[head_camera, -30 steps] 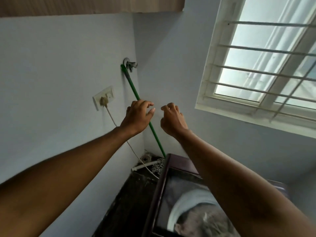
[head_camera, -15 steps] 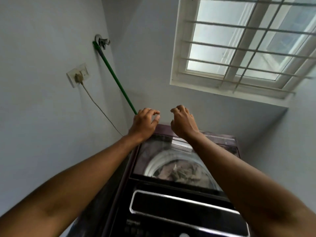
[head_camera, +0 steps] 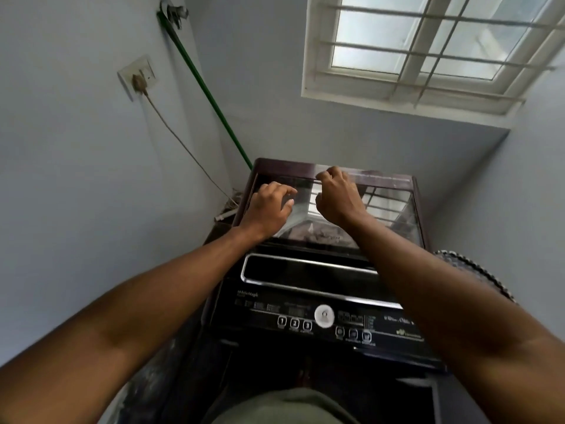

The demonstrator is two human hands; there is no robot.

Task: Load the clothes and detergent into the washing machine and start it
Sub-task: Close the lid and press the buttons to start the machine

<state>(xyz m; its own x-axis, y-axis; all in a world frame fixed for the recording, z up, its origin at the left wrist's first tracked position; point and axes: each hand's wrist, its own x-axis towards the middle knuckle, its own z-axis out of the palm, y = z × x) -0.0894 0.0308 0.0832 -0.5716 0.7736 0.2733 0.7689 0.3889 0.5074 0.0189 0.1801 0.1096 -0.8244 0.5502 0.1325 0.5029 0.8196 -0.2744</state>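
The dark top-loading washing machine (head_camera: pixel 305 301) stands in the corner below me. Its glass lid (head_camera: pixel 388 209) lies low over the drum and reflects the window. Greyish clothes (head_camera: pixel 305 232) show through the glass near its front. My left hand (head_camera: pixel 269 209) rests on the lid's left part with loosely bent fingers. My right hand (head_camera: pixel 339 197) is beside it, its fingers curled over the thin edge line at the far side of the lid. The control panel with its white dial (head_camera: pixel 324 315) and buttons is below my forearms. No detergent is visible.
A green hose (head_camera: pixel 211 102) runs from a wall tap (head_camera: pixel 174 13) down behind the machine. A plug and cord hang from the wall socket (head_camera: pixel 139 78) at left. A barred window (head_camera: pixel 428 47) is above, and a woven basket rim (head_camera: pixel 477 273) is at right.
My view dropped from the wall to the machine top. Both hands came down from in front of the wall onto the glass lid, which now lies over the drum.
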